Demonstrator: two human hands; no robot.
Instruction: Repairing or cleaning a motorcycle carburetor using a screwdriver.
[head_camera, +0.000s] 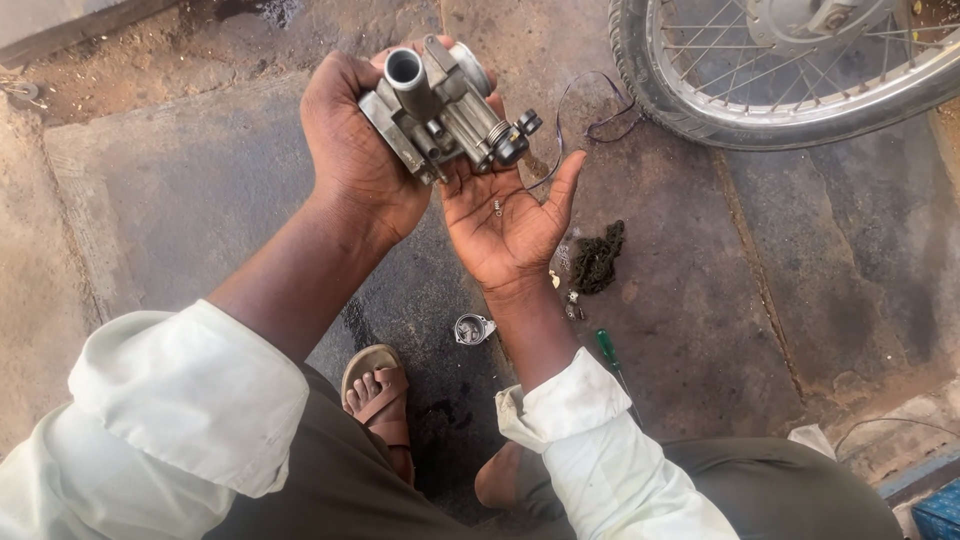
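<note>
A grey metal carburetor (440, 110) with a round open inlet is held up in front of me. My left hand (355, 150) grips its left side, fingers wrapped behind the body. My right hand (510, 215) lies palm up just under it, fingers apart and touching its underside. A tiny metal spring (497, 207) rests in that open palm.
A spoked motorcycle wheel (790, 70) stands at the top right on the stained concrete ground. A thin dark wire (580, 110), a greasy chain piece (598, 258), a small round metal part (472, 328) and a green-handled screwdriver (610, 355) lie below my hands. My sandalled foot (380, 395) is underneath.
</note>
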